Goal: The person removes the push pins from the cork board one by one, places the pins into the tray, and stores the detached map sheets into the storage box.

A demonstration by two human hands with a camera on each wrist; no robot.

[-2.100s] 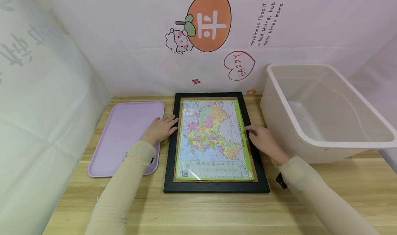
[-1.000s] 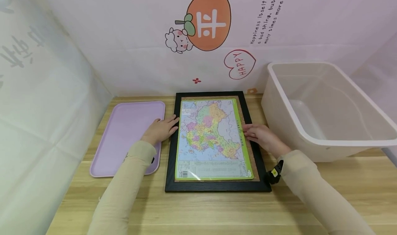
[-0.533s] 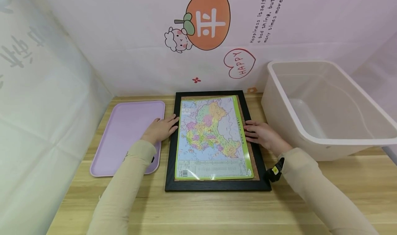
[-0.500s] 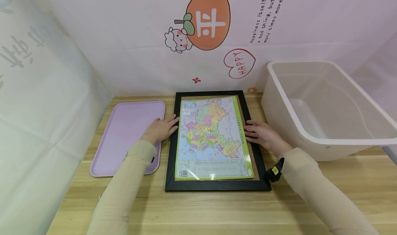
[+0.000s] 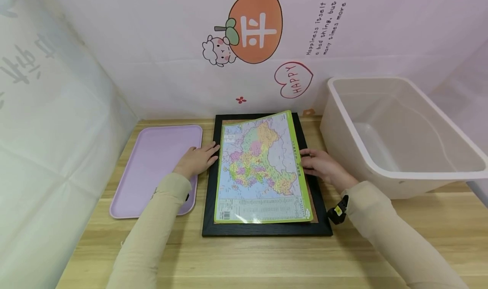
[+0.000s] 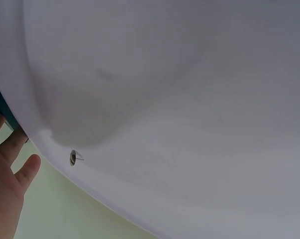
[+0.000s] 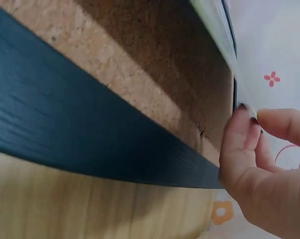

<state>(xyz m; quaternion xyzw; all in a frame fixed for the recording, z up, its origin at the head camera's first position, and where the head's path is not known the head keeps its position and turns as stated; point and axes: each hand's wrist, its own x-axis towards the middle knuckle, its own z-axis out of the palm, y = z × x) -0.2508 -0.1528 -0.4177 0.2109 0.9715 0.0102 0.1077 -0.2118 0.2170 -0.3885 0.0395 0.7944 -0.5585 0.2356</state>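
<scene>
A colourful map sheet point(image 5: 259, 170) with a green border lies in a black frame point(image 5: 267, 229) backed with cork point(image 7: 140, 84). My right hand point(image 5: 318, 164) pinches the sheet's right edge point(image 7: 224, 45) and holds that side raised off the cork, far corner highest. My left hand point(image 5: 196, 158) rests flat with straight fingers on the frame's left rail, its heel over the pink tray point(image 5: 152, 170). In the left wrist view only the palm point(image 6: 5, 189) and the tray's pale surface point(image 6: 189, 124) show.
A large white plastic bin point(image 5: 396, 132) stands right of the frame, close to my right forearm. The pink tray lies left of the frame. A printed wall point(image 5: 251, 47) closes the back and a white sheet point(image 5: 49, 145) the left. Bare wooden table point(image 5: 267, 259) lies in front.
The map's right side has lifted off the cork, held in my right hand's pinch, which earlier lay on the frame's right rail. My left hand has stayed put.
</scene>
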